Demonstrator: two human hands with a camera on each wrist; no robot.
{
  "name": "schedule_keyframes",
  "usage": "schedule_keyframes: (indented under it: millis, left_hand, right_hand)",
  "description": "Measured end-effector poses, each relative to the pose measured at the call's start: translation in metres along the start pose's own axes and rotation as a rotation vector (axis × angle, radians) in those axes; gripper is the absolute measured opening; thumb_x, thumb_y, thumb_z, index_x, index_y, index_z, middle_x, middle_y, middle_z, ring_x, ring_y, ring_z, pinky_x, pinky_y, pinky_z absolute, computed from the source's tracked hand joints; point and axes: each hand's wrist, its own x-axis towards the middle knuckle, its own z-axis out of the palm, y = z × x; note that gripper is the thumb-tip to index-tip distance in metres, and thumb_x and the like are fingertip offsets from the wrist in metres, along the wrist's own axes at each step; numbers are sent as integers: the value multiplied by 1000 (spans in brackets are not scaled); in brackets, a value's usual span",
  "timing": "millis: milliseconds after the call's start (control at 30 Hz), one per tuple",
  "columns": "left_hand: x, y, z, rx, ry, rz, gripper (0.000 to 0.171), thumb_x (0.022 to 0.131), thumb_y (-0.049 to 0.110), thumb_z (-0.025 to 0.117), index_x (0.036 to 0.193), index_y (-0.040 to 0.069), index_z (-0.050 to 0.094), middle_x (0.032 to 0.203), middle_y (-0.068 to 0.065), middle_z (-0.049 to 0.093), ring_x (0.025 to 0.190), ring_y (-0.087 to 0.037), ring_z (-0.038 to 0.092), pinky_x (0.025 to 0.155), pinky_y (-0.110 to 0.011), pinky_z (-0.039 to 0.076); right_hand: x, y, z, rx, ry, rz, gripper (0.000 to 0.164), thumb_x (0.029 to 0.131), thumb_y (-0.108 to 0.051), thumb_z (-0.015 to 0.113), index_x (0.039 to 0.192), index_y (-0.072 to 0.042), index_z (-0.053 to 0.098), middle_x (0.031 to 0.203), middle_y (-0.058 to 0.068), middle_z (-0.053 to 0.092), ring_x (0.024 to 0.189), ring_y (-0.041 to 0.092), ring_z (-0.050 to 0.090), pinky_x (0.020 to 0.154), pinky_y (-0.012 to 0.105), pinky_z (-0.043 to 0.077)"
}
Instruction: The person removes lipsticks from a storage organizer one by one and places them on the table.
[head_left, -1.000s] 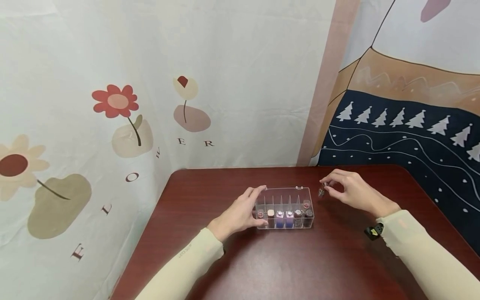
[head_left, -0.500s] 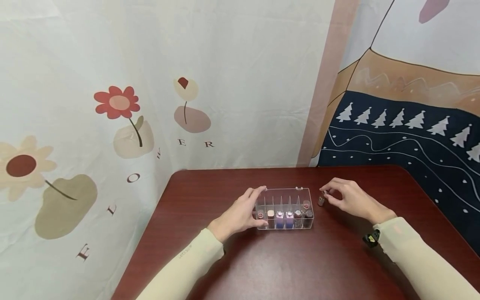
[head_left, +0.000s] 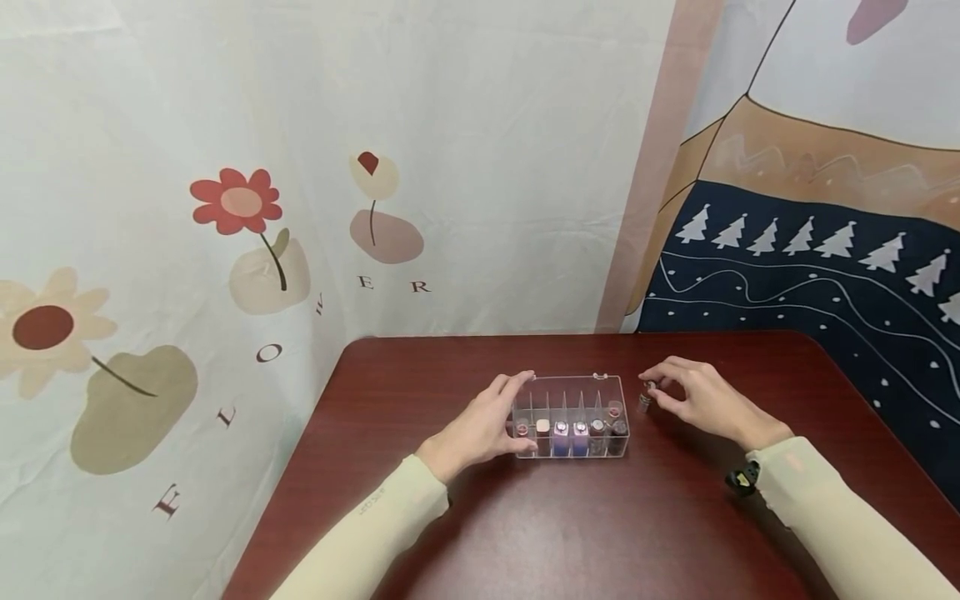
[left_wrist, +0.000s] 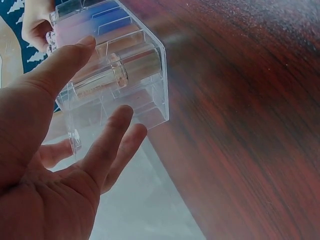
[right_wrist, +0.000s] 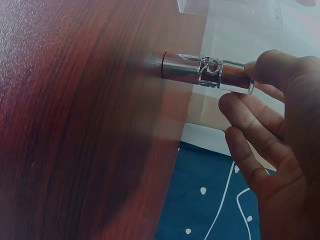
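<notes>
My left hand (head_left: 477, 427) holds the left end of a clear acrylic lipstick organizer (head_left: 576, 387), thumb on the near side and fingers round the far side. Several lipsticks stand in its front row, among them two purple-and-blue ones (left_wrist: 102, 19). In the left wrist view a clear-capped tube (left_wrist: 117, 72) lies beneath the thumb. To the right of the organizer, my right hand (head_left: 708, 402) pinches the clear cap end of a lipstick (right_wrist: 207, 71) between thumb and fingers. Its silver base points down at the tabletop, and a reddish-brown bullet shows through the cap.
Both hands work above a dark red wood-grain table (head_left: 570, 525) with rounded far corners. Behind it hangs a pale flower-print cloth (head_left: 480, 167), and at the right a navy cloth (head_left: 795, 275) with white trees. A dark wrist device (head_left: 744, 478) shows at the right cuff.
My right hand has come down with the lipstick, bringing its base close over the tabletop; over the last half second it stays nearly still. The left hand and organizer have not moved.
</notes>
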Motion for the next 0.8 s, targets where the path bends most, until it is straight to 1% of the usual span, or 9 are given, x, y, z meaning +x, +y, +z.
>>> schedule_keyframes:
  millis: [167, 267, 333, 533, 800]
  left_hand:
    - [-1, -1, 0, 1, -1, -1, 113, 89, 28, 105, 179, 12, 38, 141, -21, 64, 76, -4, 61, 93, -34, 65]
    - [0, 0, 0, 8, -7, -5, 112, 90, 28, 105, 179, 13, 38, 141, -21, 64, 79, -6, 62, 93, -34, 66]
    - [1, 0, 0, 13, -11, -4, 112, 90, 28, 105, 179, 13, 38, 142, -21, 64, 80, -7, 62, 93, -34, 66]
    - [1, 0, 0, 28, -15, -7, 112, 90, 30, 105, 178, 14, 38, 144, -21, 65, 81, -7, 62, 94, -36, 66]
    - [1, -1, 1, 10, -27, -26, 112, 91, 30, 104, 179, 16, 37, 145, -20, 64, 84, -9, 64, 95, -37, 66]
  right_hand:
    - [1, -1, -1, -7, 3, -7, 33, 98, -4, 92, 130, -10, 85, 120, 5, 84, 96, 15, 77, 84, 45, 72]
    - [1, -2, -4, -20, 3, -1, 33, 98, -6, 93, 130, -10, 85, 119, 4, 84, 96, 15, 76, 84, 43, 72]
    - [1, -2, -5, -25, 6, 6, 34, 97, -6, 93, 130, -9, 85, 119, 5, 84, 96, 15, 77, 85, 43, 73]
    - [0, -3, -9, -35, -3, 39, 34, 98, -7, 92, 132, -9, 84, 122, 7, 85, 100, 20, 79, 90, 51, 73]
    - [-2, -7, -10, -55, -2, 66, 35, 100, -11, 91, 134, -12, 84, 129, 7, 84, 107, 24, 79, 96, 57, 72]
